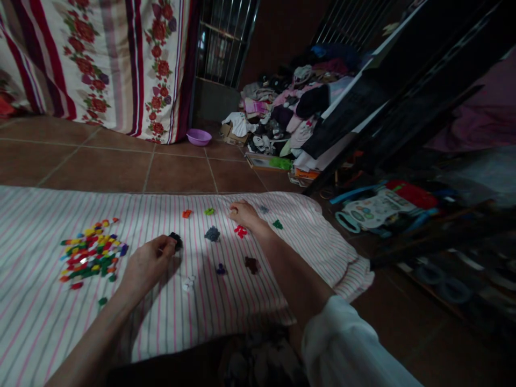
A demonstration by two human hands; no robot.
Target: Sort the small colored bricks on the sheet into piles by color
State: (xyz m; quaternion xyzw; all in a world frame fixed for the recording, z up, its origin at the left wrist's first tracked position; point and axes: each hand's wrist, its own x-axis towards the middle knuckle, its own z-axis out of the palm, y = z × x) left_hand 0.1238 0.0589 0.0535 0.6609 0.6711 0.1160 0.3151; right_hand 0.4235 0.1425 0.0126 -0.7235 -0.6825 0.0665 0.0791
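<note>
My left hand [150, 262] is closed, its fingertips pinched at the edge of a small black pile [176, 240]; what they hold is hidden. My right hand [244, 214] reaches farther forward with fingers curled together, and I cannot make out what is in them. It is between a lime green pile [209, 211] and a pale grey pile [264, 209], just beyond a red pile [241, 231]. Around them lie small piles of one colour each: orange [186, 213], dark grey [212, 234], white [188, 284], purple [220, 269], brown [252, 264] and green [278, 223].
Left of my left hand spreads a mixed heap of small coloured pieces [92, 252], with a stray green piece [102, 301] nearer me. All lie on a striped cloth [161, 317]. Beyond are a floral curtain [121, 64], a purple basin [199, 137] and heaped clothes [290, 102].
</note>
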